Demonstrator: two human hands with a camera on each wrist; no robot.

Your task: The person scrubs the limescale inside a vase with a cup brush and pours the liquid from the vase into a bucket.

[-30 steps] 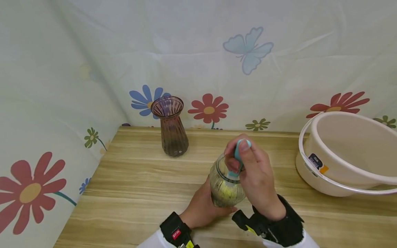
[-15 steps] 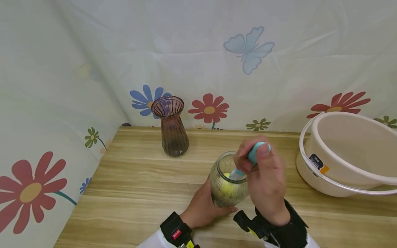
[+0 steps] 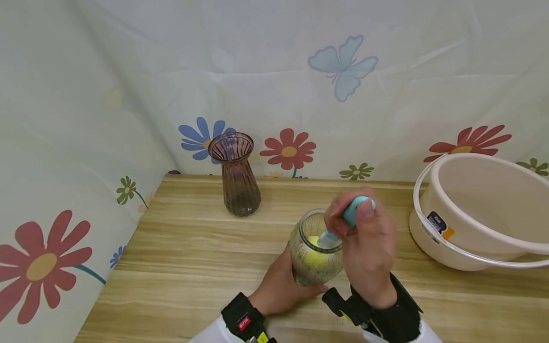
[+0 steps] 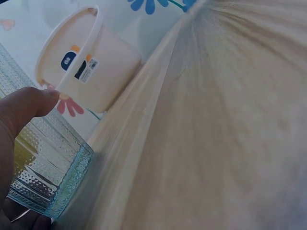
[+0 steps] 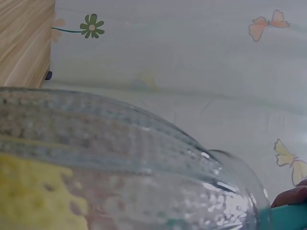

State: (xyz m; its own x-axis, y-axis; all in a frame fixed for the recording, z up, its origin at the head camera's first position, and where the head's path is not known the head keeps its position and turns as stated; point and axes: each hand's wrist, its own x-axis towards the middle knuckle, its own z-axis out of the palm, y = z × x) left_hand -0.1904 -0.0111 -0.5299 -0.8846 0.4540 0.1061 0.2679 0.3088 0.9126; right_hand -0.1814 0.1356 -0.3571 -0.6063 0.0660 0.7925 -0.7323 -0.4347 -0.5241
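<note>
A clear textured glass jar (image 3: 312, 272) stands tilted at the front middle of the table, its mouth up. My left hand (image 3: 279, 287) holds its lower side; the left wrist view has the thumb (image 4: 26, 106) against the glass (image 4: 57, 163). My right hand (image 3: 370, 247) grips the turquoise handle (image 3: 353, 209) of a sponge bottle brush, thumb on the handle's end. The handle slants down into the jar's mouth. Inside, the yellow sponge head (image 5: 36, 194) shows through the glass wall in the right wrist view.
A purple ribbed glass vase (image 3: 241, 188) stands at the back left of the wooden table (image 3: 180, 252). At the right is a cream bucket (image 3: 476, 228) with its handle hanging down. A flower-patterned cloth (image 3: 257, 62) closes off the back and left.
My right hand has shifted right, and the brush handle now leans further over the jar's right rim. The yellow sponge shows more in the mouth. The left hand stays put.
</note>
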